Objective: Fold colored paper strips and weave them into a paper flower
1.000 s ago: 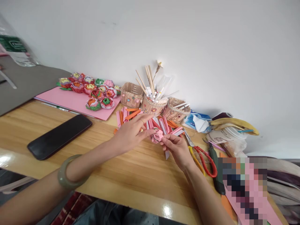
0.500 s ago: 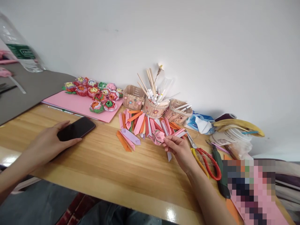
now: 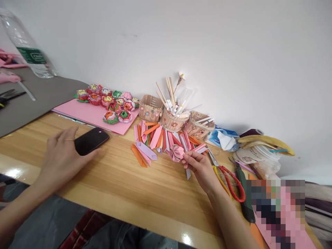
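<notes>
My left hand (image 3: 63,155) is open beside a black smartphone (image 3: 92,141), its fingers and thumb spread around the near end. The phone lies on the wooden table with a dark screen. Between thumb and fingertips, my right hand (image 3: 198,166) pinches a small pink folded-paper flower (image 3: 176,153) with dark lines between its petals. Just behind the flower lies a spread of folded paper strips (image 3: 155,136) in pink, orange, red and purple. A few strips, including a purple one (image 3: 147,151), lie apart to the left.
Finished paper flowers (image 3: 107,101) sit on pink paper (image 3: 75,110). Three decorated baskets (image 3: 175,121) stand by the wall, the middle one full of sticks. At right are red-and-yellow-handled scissors (image 3: 233,181), dark green pliers (image 3: 245,197), a tissue pack (image 3: 220,136) and a banana peel (image 3: 267,140). A bottle (image 3: 32,55) leans far left.
My left hand has loosened from around the phone and drawn up and back slightly, while the phone stays put. My right hand still holds the pink flower. The view has shifted a little.
</notes>
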`<state>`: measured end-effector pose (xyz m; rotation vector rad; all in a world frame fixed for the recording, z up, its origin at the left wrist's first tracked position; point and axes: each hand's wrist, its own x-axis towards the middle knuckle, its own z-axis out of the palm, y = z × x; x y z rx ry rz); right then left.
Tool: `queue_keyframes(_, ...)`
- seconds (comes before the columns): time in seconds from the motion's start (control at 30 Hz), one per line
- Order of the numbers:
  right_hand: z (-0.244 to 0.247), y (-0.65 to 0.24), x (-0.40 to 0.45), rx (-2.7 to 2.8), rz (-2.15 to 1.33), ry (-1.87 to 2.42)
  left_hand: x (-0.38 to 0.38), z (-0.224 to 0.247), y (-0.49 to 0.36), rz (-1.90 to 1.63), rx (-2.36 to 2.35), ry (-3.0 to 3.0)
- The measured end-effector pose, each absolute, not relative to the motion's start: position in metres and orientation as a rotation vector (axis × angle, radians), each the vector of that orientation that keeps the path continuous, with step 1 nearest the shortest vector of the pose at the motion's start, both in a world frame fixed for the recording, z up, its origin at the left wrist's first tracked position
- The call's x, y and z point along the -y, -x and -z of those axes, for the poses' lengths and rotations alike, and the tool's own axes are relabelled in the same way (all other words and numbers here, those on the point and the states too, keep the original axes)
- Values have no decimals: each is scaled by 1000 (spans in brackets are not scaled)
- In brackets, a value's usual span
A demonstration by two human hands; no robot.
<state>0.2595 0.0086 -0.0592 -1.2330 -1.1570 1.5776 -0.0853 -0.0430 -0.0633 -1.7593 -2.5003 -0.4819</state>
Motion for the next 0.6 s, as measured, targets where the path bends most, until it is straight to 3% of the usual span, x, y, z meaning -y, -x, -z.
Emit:
queue_keyframes(0.07,60,-260,-9,1158,-1595,1217,45,56,63,785,2366,1906)
queue_keyframes(0.27,62,-259,-8,1190,-1598,1201,23,45,-37,1666,2296,3102)
queue_keyframes(0.43,59,-261,-9,1201,-1527,1185,-13,56,-94,1841,1856,3329)
queue_keyframes(0.6,59,-264,-11,1179,-1550,1153,-29,66,-99,1965,2116,3402)
